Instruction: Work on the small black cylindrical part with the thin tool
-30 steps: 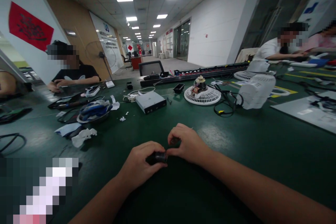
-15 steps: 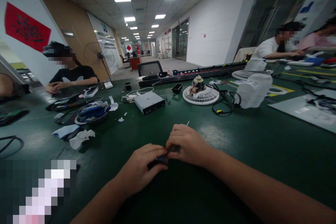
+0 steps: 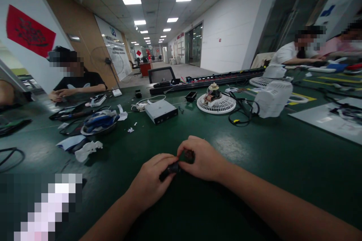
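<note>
In the head view, my left hand (image 3: 152, 175) is closed round a small black cylindrical part (image 3: 169, 171), thumb below and fingers on top, low over the green table. My right hand (image 3: 202, 158) meets it at the part's right end. Its thumb and forefinger are pinched together there, and the other fingers are curled in. Dark shadow fills the hollow of that hand, so whatever lies between the fingertips is hidden. The black part's details are too dark to make out.
Ahead on the green table (image 3: 135, 203) sit a grey disc drive (image 3: 161, 110), a small black tray (image 3: 191, 96), an opened fan with a white grille (image 3: 216, 106) and a white housing (image 3: 273, 98). Cloths in a bowl (image 3: 100, 122) lie left. Other people sit at both sides.
My right hand's fingers have opened into a rounder curl at the part's end. More of the black part shows between my hands. A thin pale tip above the right hand has nearly vanished.
</note>
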`<action>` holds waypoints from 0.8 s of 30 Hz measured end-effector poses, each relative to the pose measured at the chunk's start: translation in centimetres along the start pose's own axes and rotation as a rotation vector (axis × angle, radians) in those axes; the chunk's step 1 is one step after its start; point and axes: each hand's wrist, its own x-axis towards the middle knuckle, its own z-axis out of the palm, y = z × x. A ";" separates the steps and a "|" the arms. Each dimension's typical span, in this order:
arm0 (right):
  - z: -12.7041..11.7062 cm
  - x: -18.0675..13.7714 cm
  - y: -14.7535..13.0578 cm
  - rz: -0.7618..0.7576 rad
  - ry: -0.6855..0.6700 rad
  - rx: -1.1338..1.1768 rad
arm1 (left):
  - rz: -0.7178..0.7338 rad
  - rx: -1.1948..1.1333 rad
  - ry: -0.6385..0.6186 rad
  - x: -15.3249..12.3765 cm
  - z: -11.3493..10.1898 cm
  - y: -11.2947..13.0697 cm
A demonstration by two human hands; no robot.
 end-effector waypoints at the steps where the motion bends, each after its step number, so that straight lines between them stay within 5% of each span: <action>1: -0.1 0.0 -0.1 0.007 0.018 -0.008 | -0.008 0.009 0.019 0.1 0.1 -0.1; 8: -0.5 0.4 0.7 -0.058 0.325 0.241 | -0.174 0.080 0.187 0.3 -0.2 -0.7; 13: -0.1 0.6 1.2 0.053 0.504 0.565 | -0.231 0.111 0.251 0.3 -0.4 -0.9; 24: 0.7 0.2 1.0 0.021 0.324 0.556 | -0.221 0.085 0.245 0.2 -0.3 -1.0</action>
